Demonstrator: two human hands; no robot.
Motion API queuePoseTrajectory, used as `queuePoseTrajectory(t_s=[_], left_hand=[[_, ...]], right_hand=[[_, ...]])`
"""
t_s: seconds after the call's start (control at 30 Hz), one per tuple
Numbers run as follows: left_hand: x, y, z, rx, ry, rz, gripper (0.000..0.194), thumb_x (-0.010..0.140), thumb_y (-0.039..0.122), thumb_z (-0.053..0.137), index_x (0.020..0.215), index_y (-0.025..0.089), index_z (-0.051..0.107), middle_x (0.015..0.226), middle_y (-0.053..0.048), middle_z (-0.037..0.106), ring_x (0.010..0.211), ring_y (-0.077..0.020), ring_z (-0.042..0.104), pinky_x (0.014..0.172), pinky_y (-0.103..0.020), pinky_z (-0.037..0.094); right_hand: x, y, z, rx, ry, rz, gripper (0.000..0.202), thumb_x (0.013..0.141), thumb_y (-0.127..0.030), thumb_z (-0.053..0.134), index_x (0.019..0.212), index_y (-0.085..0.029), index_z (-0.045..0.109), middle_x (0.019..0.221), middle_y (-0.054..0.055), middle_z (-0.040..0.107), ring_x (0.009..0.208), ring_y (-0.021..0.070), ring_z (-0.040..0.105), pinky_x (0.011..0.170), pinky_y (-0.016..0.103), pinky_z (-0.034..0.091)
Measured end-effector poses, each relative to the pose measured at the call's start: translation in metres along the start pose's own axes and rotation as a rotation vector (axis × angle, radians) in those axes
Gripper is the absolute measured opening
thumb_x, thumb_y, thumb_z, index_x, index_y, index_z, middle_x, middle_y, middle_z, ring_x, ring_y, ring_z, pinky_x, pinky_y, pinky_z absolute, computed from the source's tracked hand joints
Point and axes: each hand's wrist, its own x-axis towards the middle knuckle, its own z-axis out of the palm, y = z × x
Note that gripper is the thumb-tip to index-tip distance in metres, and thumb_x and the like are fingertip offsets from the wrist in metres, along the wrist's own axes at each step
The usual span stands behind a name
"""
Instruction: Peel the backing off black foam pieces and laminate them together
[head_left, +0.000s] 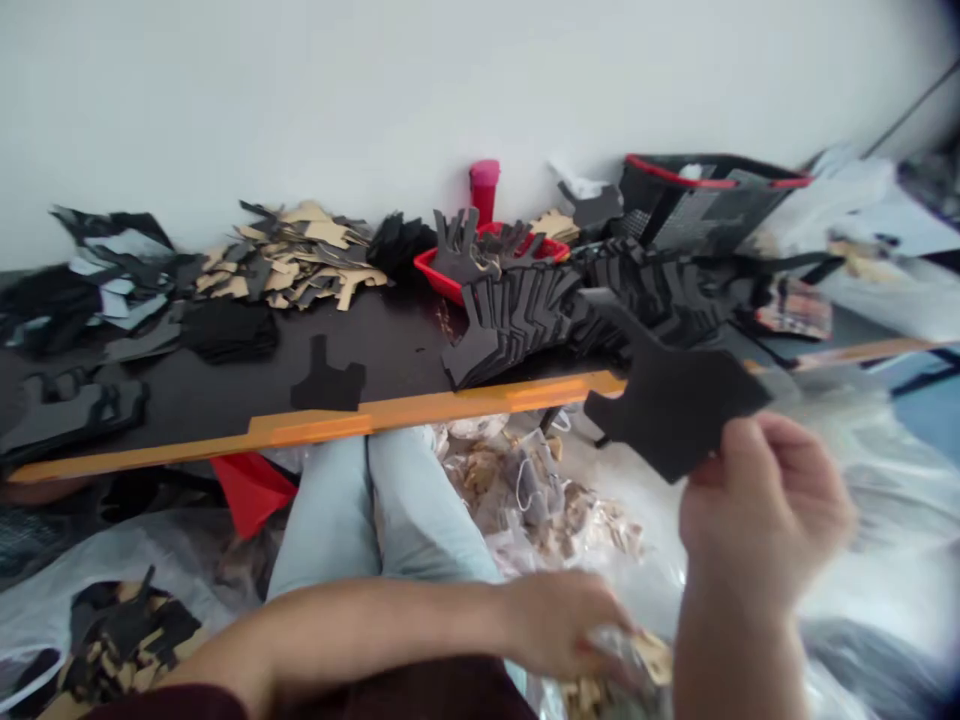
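Observation:
My right hand (765,500) is raised at the right, its thumb and fingers pinching one corner of a flat black die-cut foam piece (679,395). The piece has a pointed body and narrow arms, and hangs in front of the table edge. Across my lap reaches my left hand (562,620), low and beside my right forearm. Its fingers are smeared by motion near tan scraps (652,655), so their grip is unclear. On the table, a single black cut-out (328,378) lies near the front edge, left of a leaning row of similar foam pieces (517,315).
The dark table (401,335) has an orange front edge (435,405). On it stand a red tray (435,275) of pieces, a pink-lidded cup (484,190), a black basket (705,215) and a pile of tan-backed pieces (300,255). Plastic bags (217,560) of scraps lie below.

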Motion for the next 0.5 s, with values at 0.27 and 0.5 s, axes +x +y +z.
queuePoseTrajectory(t_s=[0.27,0.5], left_hand=[[-0.062,0.033,-0.172,-0.845,0.994,-0.301,0.052,0.078,0.035,0.067,0.123,0.022,0.044,0.114,-0.009,0.058,0.099,-0.0189,0.058,0.081,-0.029,0.048],[-0.137,0.002,-0.204,-0.676,1.345,-0.402,0.055,0.078,0.026,0.065,0.125,0.022,0.038,0.116,-0.007,0.059,0.107,-0.017,0.058,0.093,-0.03,0.045]], right_hand=[[-0.094,0.018,0.075,-0.196,-0.8,-0.917,0.037,0.077,-0.003,0.061,0.109,-0.02,0.058,0.103,0.009,0.06,0.105,0.0221,0.056,0.087,0.039,0.052],[-0.127,0.034,0.133,-0.207,-1.027,-0.569,0.041,0.085,-0.034,0.06,0.123,-0.023,0.05,0.126,0.014,0.045,0.115,0.0279,0.047,0.091,0.049,0.047]])
